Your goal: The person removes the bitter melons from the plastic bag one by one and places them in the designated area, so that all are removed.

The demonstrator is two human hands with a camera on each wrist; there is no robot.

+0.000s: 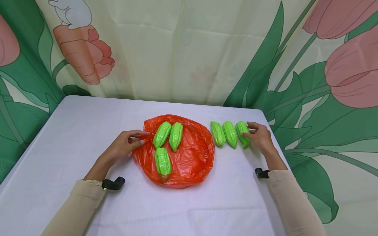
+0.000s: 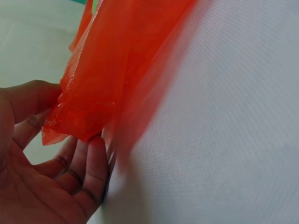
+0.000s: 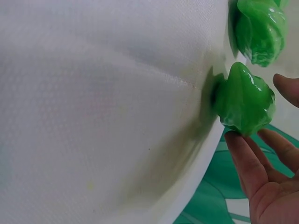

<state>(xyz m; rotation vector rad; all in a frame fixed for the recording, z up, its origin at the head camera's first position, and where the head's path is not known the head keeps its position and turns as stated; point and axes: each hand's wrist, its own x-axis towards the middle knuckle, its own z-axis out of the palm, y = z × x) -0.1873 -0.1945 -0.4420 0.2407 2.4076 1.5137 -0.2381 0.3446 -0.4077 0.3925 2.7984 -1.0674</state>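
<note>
A red plastic bag (image 1: 192, 164) lies spread on the table with three glossy, ridged green gourd-like vegetables (image 1: 162, 160) on it. My left hand (image 1: 125, 142) holds the bag's left edge, thumb and fingers to either side of the red film (image 2: 88, 102) in the left wrist view. On the right, another ridged green gourd (image 1: 242, 133) lies beside my right hand (image 1: 260, 136). In the right wrist view, the fingertips are right at the side of that gourd (image 3: 245, 100), while the thumb stands apart from it.
Two more green gourds (image 1: 218, 133) lie in a row between the bag and my right hand. A white cloth covers the table (image 1: 212, 209). Its right edge runs close beside my right hand. Behind stands a printed curtain (image 1: 177, 59).
</note>
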